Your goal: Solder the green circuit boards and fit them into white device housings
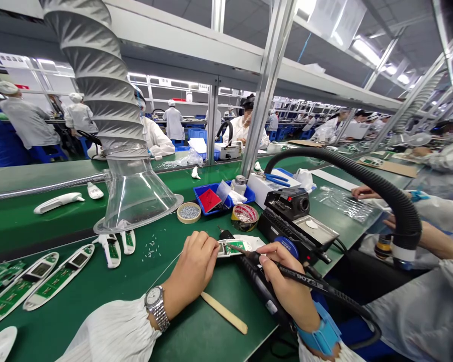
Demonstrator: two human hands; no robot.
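Observation:
My left hand, with a metal watch on its wrist, is closed on a thin solder wire and rests against a white housing with a green circuit board on the green bench. My right hand, a blue strap on its wrist, grips a black soldering iron like a pen. The iron's tip touches the board. A wooden stick lies between my forearms.
A clear fume hood on a ribbed duct stands at the left, with several white housings with boards beneath it. A soldering station, tape rolls, a blue tray and a black hose are close by. A co-worker's hands are at the right.

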